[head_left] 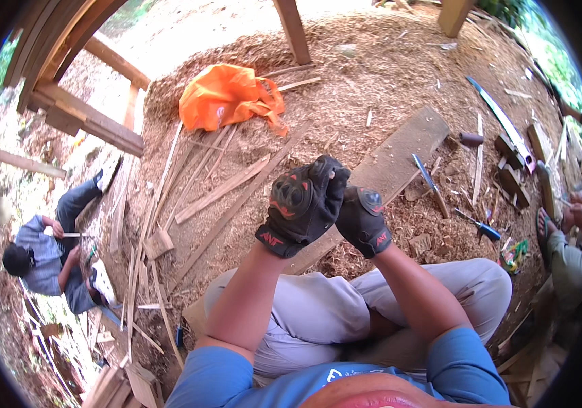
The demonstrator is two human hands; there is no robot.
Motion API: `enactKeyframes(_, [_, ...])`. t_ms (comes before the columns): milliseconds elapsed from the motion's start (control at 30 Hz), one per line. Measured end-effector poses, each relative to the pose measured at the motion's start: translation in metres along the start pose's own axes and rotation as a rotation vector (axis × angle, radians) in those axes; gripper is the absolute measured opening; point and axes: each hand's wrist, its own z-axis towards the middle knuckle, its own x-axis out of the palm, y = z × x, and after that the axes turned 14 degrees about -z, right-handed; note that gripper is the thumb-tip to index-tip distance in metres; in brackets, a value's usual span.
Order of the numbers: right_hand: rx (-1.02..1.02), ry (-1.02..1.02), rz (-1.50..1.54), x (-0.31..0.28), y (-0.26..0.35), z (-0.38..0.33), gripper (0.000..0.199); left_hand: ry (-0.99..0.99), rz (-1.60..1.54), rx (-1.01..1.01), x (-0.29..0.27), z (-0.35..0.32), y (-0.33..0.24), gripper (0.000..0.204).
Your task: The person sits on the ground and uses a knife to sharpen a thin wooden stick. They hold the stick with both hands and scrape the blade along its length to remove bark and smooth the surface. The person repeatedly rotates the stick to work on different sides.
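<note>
The left hand in a black, red-marked glove [299, 204] is clasped over the right black-gloved hand [362, 221], both clenched, holding nothing I can make out, above the long grey wooden plank [400, 160] running diagonally beneath them

Left hand [302, 202], right hand [362, 219]: gloved, raised, pressed together, 2 forearms bare.
</note>
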Motion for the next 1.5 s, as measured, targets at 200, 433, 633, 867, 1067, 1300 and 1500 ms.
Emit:
enactKeyframes(200, [0.009,0.186,-0.268,0.014,-0.042,-0.003,0.023,0.076,-0.127,-0.166,0.006,0.008,0.0,0.014])
enactKeyframes(433, [-0.04,-0.02,0.425,0.001,0.017,-0.005,0.022,-0.051,-0.028,-0.078,-0.002,-0.018,0.002,0.012])
enactKeyframes(633, [-0.142,0.022,-0.159,0.007,-0.021,-0.002,0.025,-0.039,-0.085,-0.095,0.008,-0.004,0.01,0.014])
enactKeyframes(867, [0.012,0.122,-0.117,0.029,-0.042,-0.008,0.024,0.036,-0.205,-0.246,-0.002,0.002,0.0,0.016])
enactKeyframes(1067, [-0.033,-0.036,0.327,-0.009,0.022,0.002,0.02,0.05,-0.022,-0.126,-0.006,-0.011,0.011,0.016])
enactKeyframes(1300, [0.022,-0.003,-0.063,0.014,0.002,0.001,0.028,0.038,-0.087,-0.172,-0.012,-0.006,0.008,0.018])
enactKeyframes(1500, [0.105,0.129,-0.073,0.036,-0.055,-0.023,0.01,0.077,-0.169,-0.302,-0.002,0.005,-0.007,0.019])
